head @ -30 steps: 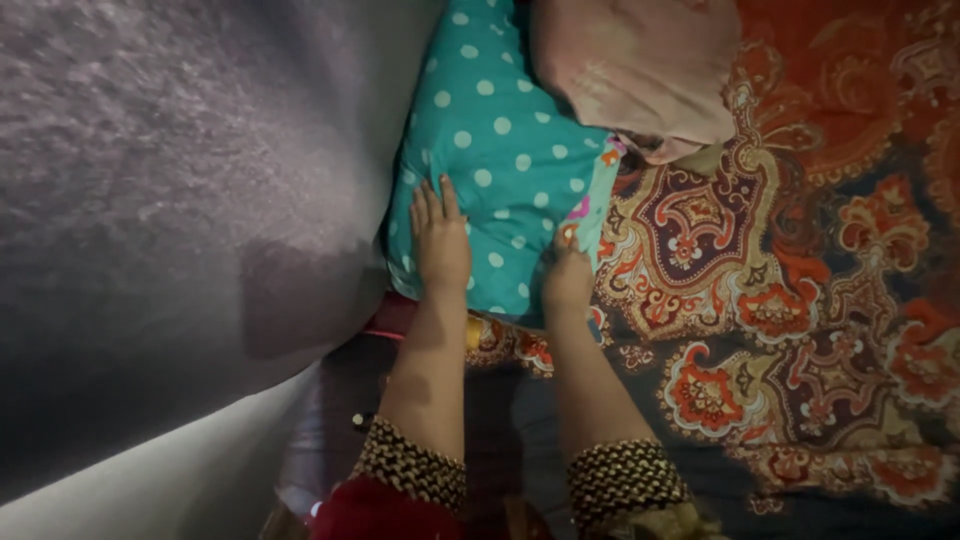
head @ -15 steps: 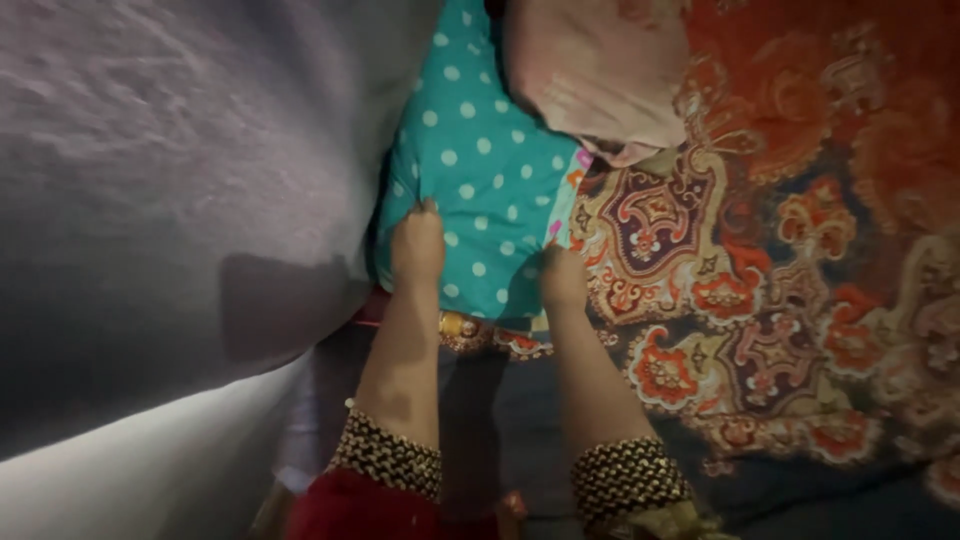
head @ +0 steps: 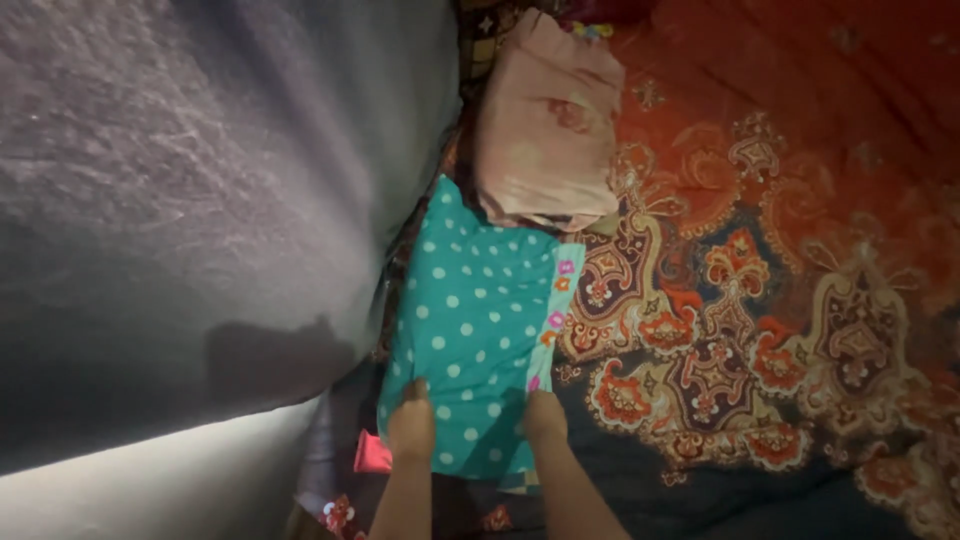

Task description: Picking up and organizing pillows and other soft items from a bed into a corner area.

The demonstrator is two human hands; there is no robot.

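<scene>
A teal pillow with white dots [head: 475,320] lies on a patterned red and orange bedcover [head: 760,300], close to a grey wall. My left hand [head: 412,425] grips the pillow's near edge on the left side. At the same edge, by the flowered border strip, my right hand [head: 545,415] holds the near right corner. Both hands have their fingers curled into the fabric. A pink pillow [head: 548,125] lies just beyond the teal one, touching its far edge.
The grey textured wall [head: 190,200] fills the left half of the view. A small pink item [head: 372,452] shows under the teal pillow's near left corner. The bedcover spreads out to the right.
The teal pillow has come toward me along the wall, away from under the pink pillow. My hands went from resting on it to gripping its near edge, and the view tilted up.
</scene>
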